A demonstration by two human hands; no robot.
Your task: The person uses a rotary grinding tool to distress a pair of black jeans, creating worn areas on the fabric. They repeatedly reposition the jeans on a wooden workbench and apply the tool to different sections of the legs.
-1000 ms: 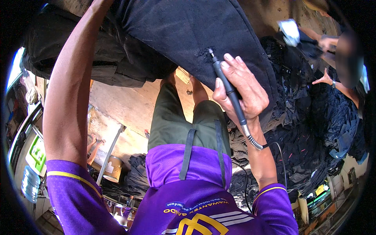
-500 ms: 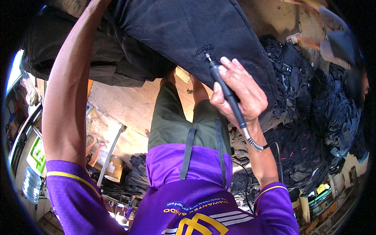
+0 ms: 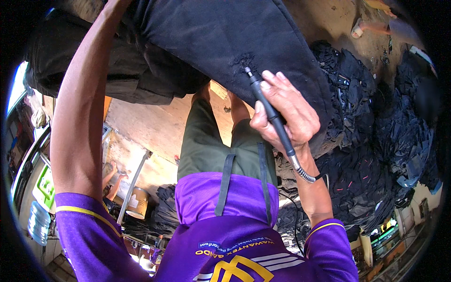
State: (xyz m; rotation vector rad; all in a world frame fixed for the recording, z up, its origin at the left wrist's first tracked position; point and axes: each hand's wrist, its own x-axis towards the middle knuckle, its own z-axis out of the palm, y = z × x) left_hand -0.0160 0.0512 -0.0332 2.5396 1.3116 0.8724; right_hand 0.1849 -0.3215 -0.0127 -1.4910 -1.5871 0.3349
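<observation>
My right hand [image 3: 292,113] is closed around a slim black rotary tool [image 3: 273,116], pen-like, with a spring-sleeved cord at its rear. Its small rounded tip rests on or just over dark denim trousers [image 3: 211,42], stretched across the top of the view. Beside the tip is a rough patch [image 3: 244,60] strewn with dark lint. My left forearm [image 3: 89,80] reaches up past the upper edge, and the hand itself lies outside the picture.
More dark garments [image 3: 136,70] hang at the upper left. Heaps of black cloth [image 3: 357,174] cover the right side. A thin cord [image 3: 296,225] runs down by my right arm. Another person's foot [image 3: 358,29] is at the upper right. A brown drum [image 3: 137,203] stands lower left.
The tool's tip has slid slightly down and left, showing more of the rough patch. The other person at the upper right has moved, with less of the body in view.
</observation>
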